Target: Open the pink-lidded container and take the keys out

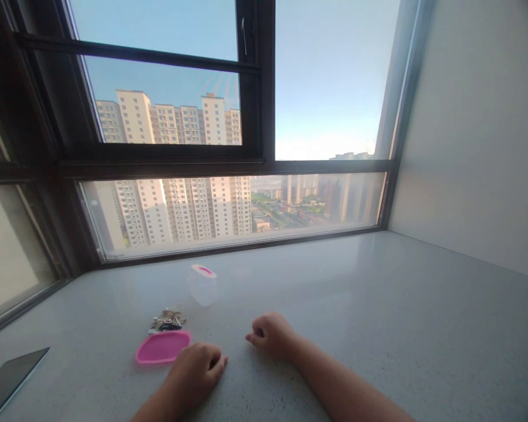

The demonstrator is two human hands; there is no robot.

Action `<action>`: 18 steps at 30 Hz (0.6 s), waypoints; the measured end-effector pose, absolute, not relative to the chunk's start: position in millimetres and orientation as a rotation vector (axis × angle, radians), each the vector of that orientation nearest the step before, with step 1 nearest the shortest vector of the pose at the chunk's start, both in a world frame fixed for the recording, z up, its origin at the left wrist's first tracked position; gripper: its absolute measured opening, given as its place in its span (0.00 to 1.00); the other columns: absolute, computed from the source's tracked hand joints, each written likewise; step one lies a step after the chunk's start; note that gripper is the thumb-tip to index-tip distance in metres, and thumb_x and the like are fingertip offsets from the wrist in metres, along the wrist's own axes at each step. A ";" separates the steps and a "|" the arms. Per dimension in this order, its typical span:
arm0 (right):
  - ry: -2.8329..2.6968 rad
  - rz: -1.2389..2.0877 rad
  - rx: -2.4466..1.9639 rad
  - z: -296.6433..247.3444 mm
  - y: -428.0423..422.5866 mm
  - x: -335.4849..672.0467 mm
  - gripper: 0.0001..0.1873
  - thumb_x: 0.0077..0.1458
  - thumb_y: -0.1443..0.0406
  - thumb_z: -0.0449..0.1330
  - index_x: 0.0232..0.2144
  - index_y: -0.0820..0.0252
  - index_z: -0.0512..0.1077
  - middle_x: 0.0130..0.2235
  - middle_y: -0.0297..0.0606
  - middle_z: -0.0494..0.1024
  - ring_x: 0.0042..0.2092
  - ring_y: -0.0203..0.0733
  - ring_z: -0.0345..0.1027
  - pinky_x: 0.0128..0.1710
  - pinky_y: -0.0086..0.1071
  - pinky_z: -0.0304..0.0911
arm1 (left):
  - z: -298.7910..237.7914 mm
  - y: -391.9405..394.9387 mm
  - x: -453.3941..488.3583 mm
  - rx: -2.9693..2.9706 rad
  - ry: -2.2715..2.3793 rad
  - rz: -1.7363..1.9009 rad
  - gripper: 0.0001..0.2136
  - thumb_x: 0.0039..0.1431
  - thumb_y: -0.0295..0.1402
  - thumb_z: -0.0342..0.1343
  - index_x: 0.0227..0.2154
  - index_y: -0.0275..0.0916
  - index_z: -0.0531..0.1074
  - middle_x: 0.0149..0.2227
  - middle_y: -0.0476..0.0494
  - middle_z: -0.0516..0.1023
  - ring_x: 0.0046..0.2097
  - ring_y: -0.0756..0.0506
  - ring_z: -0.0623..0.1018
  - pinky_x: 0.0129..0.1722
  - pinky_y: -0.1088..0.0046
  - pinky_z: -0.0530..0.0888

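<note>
My left hand (pixel 198 370) rests on the pale speckled sill, its fingers curled into a loose fist. It is beside the right end of a pink oval tray or lid (pixel 162 348) and hides part of its rim. Also curled into a fist, my right hand (pixel 270 336) lies on the sill a little farther forward, apart from the left. Nothing shows in either hand. Just behind the pink piece is a small heap of metal keys (pixel 169 320). A translucent white container (pixel 203 287) with a pink mark on its top stands farther back.
A dark flat device like a tablet (pixel 9 384) lies at the lower left edge. Dark window frames (pixel 167 168) border the sill (pixel 378 316) at the back and left. A white wall (pixel 475 140) rises on the right. Tall buildings show outside.
</note>
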State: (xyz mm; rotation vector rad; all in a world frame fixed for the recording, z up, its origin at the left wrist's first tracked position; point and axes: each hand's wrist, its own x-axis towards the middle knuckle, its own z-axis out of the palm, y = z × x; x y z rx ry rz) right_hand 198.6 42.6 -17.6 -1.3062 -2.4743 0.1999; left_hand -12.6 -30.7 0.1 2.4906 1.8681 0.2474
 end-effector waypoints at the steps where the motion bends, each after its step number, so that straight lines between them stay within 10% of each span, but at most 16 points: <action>1: -2.474 0.203 -1.310 -17.3 42.5 198.6 0.16 0.48 0.55 0.55 0.20 0.60 0.71 0.18 0.30 0.61 0.22 0.31 0.47 0.22 0.28 0.38 | -0.1 -30.7 -12.6 2.492 1.870 0.247 0.18 0.57 0.40 0.44 0.17 0.37 0.67 0.19 0.48 0.73 0.23 0.51 0.67 0.23 0.73 0.49; 18: -2.446 0.273 -1.271 -12.7 45.5 198.5 0.16 0.47 0.55 0.56 0.18 0.62 0.69 0.17 0.29 0.57 0.22 0.30 0.46 0.22 0.27 0.37 | 0.4 -29.1 -13.9 2.504 1.836 0.236 0.18 0.57 0.40 0.44 0.16 0.37 0.65 0.18 0.49 0.71 0.22 0.51 0.66 0.23 0.73 0.48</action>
